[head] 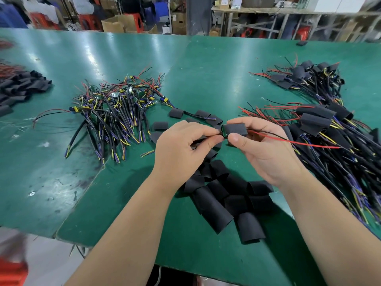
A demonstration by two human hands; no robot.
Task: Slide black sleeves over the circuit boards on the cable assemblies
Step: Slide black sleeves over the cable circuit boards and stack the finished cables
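Across the green counter (206,69) lie a heap of bare cables (115,112), a sleeved heap (329,137) and loose black sleeves (218,195). Above them the left hand (183,149) pinches the green end of the circuit board (224,133), and the right hand (261,153) pinches a sleeve (236,129) sitting almost fully over it. Light, soft and easily flattened, the sleeve is probably best held by its edges, the stiff board by its end.

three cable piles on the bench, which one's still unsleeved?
The left pile: its green boards lie exposed. The near right pile and the far right pile are both sleeved in black.
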